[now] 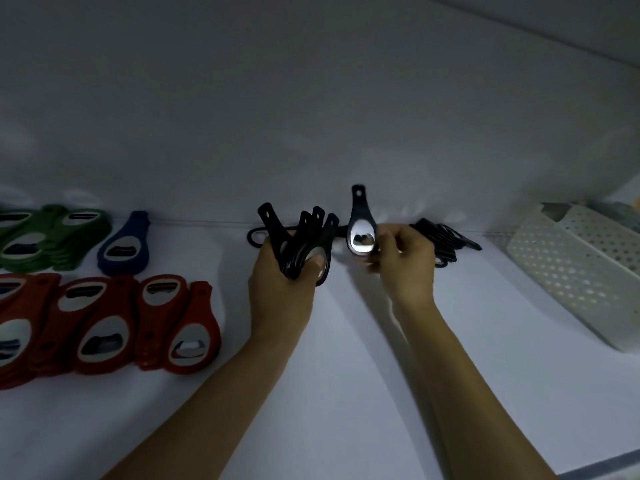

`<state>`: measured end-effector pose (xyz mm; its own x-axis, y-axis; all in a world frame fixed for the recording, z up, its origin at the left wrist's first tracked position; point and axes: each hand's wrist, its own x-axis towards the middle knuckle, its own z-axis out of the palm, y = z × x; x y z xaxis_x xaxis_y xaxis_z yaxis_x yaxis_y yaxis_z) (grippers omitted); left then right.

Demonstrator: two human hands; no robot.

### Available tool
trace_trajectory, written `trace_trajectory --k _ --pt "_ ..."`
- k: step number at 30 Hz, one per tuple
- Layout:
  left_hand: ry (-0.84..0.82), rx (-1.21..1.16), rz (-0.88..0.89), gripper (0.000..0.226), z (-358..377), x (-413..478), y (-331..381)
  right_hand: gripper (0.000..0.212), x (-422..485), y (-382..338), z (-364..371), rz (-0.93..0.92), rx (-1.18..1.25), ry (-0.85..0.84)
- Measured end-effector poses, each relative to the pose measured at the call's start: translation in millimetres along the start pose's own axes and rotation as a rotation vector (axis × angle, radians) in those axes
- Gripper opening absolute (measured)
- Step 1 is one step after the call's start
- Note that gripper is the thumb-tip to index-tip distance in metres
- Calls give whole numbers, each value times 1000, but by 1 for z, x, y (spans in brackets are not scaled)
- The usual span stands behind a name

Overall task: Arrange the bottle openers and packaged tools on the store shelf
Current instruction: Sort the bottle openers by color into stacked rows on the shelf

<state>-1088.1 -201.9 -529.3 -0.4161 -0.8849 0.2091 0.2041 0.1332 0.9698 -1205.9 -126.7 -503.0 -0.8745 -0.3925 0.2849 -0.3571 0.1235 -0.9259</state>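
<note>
My left hand [282, 285] grips a fanned bunch of several black bottle openers [304, 237], handles pointing up, near the back of the white shelf [346, 393]. My right hand [405, 261] pinches a single black bottle opener [360, 230] upright by its lower edge, its shiny metal face turned toward me, just right of the bunch. More black openers [443, 240] lie in a pile on the shelf behind my right hand. Another black opener [254, 235] lies partly hidden behind my left hand.
Red openers [114, 323] lie in overlapping rows at the left front, green ones [45, 240] behind them, and a blue one [124, 244] beside the green. A white perforated basket [571, 268] stands at the right. The shelf's back wall rises close behind.
</note>
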Motion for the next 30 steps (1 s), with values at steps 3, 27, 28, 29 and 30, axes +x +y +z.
trace_trajectory --k 3,27,28,29,30 --pt "7 -39 -16 31 0 -1 0 19 -9 -15 6 224 364 -189" --pt "-324 386 142 34 3 -9 9 16 -29 -14 25 -142 171 -350" --pt "-326 396 154 31 3 -9 10 17 -30 -15 25 -136 170 -347" --pt "-315 399 164 26 4 -9 10 19 -30 -15 25 -122 165 -356" --pt "-298 393 172 22 5 -8 10 20 -30 -15 26 -94 168 -378"
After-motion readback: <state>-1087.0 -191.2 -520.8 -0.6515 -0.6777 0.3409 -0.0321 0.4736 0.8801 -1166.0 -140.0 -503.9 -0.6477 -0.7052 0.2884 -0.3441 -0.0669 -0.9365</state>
